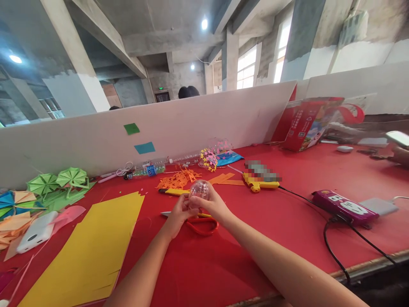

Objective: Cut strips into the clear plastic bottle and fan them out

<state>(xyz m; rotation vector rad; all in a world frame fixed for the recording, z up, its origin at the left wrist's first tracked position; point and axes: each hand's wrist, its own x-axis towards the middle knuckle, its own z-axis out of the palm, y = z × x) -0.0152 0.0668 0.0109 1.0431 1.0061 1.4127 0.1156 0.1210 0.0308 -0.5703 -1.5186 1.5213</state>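
L hand [180, 209] and R hand [213, 203] are both half closed, fingertips pinching the clear round plastic piece [200, 187] b/w them, just above red-handled scissors [202, 233] on the red tabletop [281, 226].

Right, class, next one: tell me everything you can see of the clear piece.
The clear piece is see-through and rounded, with shiny highlights, and looks like plastic. The left hand and right hand hold it between them, touching its sides and lower part and partly hiding it. It is over the red table. Whether it is hollow or open cannot be told.
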